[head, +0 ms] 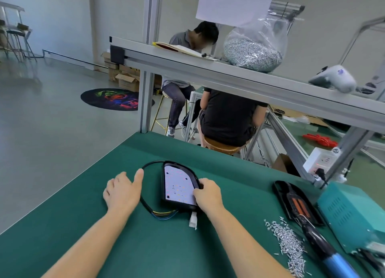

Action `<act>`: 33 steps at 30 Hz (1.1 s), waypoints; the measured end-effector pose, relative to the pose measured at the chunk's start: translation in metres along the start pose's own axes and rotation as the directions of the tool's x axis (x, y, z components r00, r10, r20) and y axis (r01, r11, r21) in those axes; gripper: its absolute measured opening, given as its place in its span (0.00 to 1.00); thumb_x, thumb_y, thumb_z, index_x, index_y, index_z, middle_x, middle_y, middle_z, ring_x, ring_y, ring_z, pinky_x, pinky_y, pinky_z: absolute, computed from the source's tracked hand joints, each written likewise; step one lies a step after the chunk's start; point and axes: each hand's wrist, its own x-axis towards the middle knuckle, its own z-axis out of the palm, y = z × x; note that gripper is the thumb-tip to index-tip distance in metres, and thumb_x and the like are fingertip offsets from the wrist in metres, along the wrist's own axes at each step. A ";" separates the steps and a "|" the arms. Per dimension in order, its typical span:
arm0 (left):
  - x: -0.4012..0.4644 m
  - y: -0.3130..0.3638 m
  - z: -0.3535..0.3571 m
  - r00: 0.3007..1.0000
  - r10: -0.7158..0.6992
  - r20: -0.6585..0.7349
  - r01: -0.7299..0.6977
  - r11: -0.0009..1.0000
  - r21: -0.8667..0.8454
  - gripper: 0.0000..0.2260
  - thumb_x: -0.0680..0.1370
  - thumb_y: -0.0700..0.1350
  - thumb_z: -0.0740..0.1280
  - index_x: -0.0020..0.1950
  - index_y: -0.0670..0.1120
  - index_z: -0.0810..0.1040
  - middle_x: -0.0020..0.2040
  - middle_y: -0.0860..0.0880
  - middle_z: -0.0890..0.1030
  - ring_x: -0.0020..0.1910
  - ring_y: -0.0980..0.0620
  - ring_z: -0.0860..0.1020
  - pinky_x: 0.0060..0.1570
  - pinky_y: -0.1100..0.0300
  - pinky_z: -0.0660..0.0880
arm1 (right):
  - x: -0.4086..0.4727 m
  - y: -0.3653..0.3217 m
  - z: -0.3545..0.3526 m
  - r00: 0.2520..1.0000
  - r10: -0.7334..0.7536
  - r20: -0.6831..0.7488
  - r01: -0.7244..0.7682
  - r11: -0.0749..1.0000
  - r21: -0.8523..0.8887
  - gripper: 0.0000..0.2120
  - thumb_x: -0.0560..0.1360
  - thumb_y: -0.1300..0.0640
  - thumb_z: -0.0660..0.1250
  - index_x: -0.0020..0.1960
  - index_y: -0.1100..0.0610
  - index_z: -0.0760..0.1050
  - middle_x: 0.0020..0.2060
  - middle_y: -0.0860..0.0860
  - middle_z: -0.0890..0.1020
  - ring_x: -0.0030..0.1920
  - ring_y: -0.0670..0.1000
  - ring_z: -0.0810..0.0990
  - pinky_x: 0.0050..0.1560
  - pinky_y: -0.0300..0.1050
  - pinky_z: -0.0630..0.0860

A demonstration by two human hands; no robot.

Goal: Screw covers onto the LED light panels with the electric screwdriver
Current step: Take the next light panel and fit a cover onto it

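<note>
The right hand (207,194) has its fingers curled over the right rim of the LED light panel (179,185), gripping the black housing near its lower corner. The left hand (123,191) lies flat on the green mat (104,225) with fingers relaxed and straight and thumb spread; it holds nothing, and its thumb tip sits just beside the black cable (146,204) that loops round from the panel's far end.

The panel lies face up directly under the right fingertips, white LED board showing, no cover on it yet. Its long axis runs away from the person, tilted slightly; the rounded end points away and the squarer end, where the coloured wires (164,214) and white connector (193,221) leave, points back toward the wrists.

Well to the right of the right hand lie a black cover (281,191), the electric screwdriver (325,248) resting partly on it, and a loose heap of screws (288,240).

Risks, as I judge them: the cable loop or the wires could be pinched under the cover when it is seated; a one-sided grip may let the housing pivot under driver pressure; a sleeve or forearm could scatter the screws when reaching for the tool.
</note>
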 end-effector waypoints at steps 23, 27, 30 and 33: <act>-0.069 0.050 0.058 0.690 0.007 0.724 0.555 0.638 -0.534 0.07 0.75 0.28 0.59 0.48 0.35 0.74 0.46 0.37 0.80 0.42 0.39 0.79 0.42 0.47 0.74 | -0.075 0.070 -0.055 0.998 -0.032 -0.062 0.045 0.974 0.220 0.20 0.78 0.59 0.64 0.70 0.54 0.72 0.62 0.47 0.76 0.60 0.48 0.75 0.63 0.39 0.68; -0.079 0.044 0.063 0.691 -0.042 0.721 0.587 0.616 -0.526 0.07 0.75 0.28 0.59 0.49 0.34 0.74 0.47 0.38 0.79 0.43 0.40 0.78 0.45 0.46 0.73 | -0.066 0.081 -0.092 0.972 -0.077 -0.221 0.106 0.987 0.122 0.16 0.80 0.54 0.63 0.68 0.54 0.73 0.62 0.49 0.77 0.62 0.49 0.73 0.62 0.39 0.67; -0.086 0.044 0.063 0.691 -0.050 0.721 0.603 0.590 -0.537 0.06 0.75 0.29 0.61 0.48 0.35 0.76 0.47 0.38 0.80 0.41 0.41 0.78 0.39 0.49 0.74 | -0.037 0.094 -0.147 0.954 -0.046 -0.296 -0.040 0.959 -0.279 0.21 0.80 0.52 0.63 0.72 0.53 0.69 0.69 0.52 0.73 0.69 0.55 0.69 0.68 0.51 0.65; -0.090 0.050 0.062 0.695 -0.052 0.717 0.624 0.540 -0.565 0.12 0.74 0.36 0.65 0.57 0.36 0.77 0.52 0.37 0.81 0.47 0.40 0.80 0.46 0.47 0.76 | -0.010 0.106 -0.189 0.943 0.162 -0.290 -0.291 0.826 -0.484 0.30 0.76 0.42 0.64 0.75 0.50 0.62 0.72 0.56 0.68 0.72 0.59 0.66 0.71 0.58 0.60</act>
